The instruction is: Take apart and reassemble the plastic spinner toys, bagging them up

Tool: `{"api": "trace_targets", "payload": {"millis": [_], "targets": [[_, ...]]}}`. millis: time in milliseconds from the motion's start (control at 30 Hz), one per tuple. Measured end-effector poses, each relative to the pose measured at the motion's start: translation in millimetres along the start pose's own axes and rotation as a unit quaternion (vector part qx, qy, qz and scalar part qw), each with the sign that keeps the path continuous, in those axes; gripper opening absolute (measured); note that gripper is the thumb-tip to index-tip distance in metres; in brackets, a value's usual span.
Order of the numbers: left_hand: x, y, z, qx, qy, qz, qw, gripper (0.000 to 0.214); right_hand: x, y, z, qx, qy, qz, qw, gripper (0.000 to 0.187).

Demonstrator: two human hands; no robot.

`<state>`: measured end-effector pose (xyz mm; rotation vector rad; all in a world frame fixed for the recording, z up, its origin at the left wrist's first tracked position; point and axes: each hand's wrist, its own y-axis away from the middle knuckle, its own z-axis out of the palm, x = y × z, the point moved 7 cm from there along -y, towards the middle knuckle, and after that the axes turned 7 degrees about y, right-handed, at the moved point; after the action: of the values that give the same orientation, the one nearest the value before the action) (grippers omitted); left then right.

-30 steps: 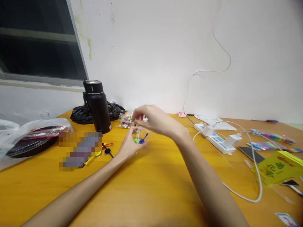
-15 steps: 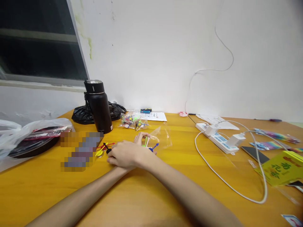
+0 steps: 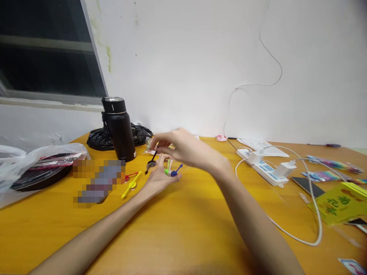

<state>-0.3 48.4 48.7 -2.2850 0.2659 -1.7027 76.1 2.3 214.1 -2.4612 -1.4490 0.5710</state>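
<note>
My right hand is raised above the table, its fingers pinching one end of a black arrow spinner, slightly blurred. Below it, my left hand rests low with fingers curled around several arrow spinners. Among these a blue arrow spinner and a green arrow spinner show between thumb and fingers. A yellow arrow spinner lies on the table left of my left hand. Just behind it is a red arrow spinner, partly covered by a pixelated patch.
A black bottle stands at the back left before a black plastic bag. At far left lies a white plastic bag with dark round things. A power strip with white cables and a yellow packet lie on the right.
My right hand has risen from over my left wrist, carrying the black spinner up and to the right. My left hand has shifted slightly left. The yellow spinner now lies turned and more exposed.
</note>
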Motion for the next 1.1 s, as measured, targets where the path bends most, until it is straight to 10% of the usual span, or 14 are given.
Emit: {"api": "trace_targets", "payload": {"millis": [300, 833, 1100], "targets": [[0, -2, -9.2, 0.007, -0.02, 0.021, 1.0, 0.053, 46, 59, -93, 0.106, 0.069, 0.163, 0.979, 0.017], [6, 1, -0.8, -0.045, 0.068, 0.02, 0.997, 0.057, 69, 22, -16, -0.059, 0.042, 0.104, 0.992, 0.017], [0, 4, 1.1, -0.044, 0.062, 0.0, 0.997, 0.06, 37, 17, -31, 0.063, 0.086, 0.091, 0.99, 0.017]]}}
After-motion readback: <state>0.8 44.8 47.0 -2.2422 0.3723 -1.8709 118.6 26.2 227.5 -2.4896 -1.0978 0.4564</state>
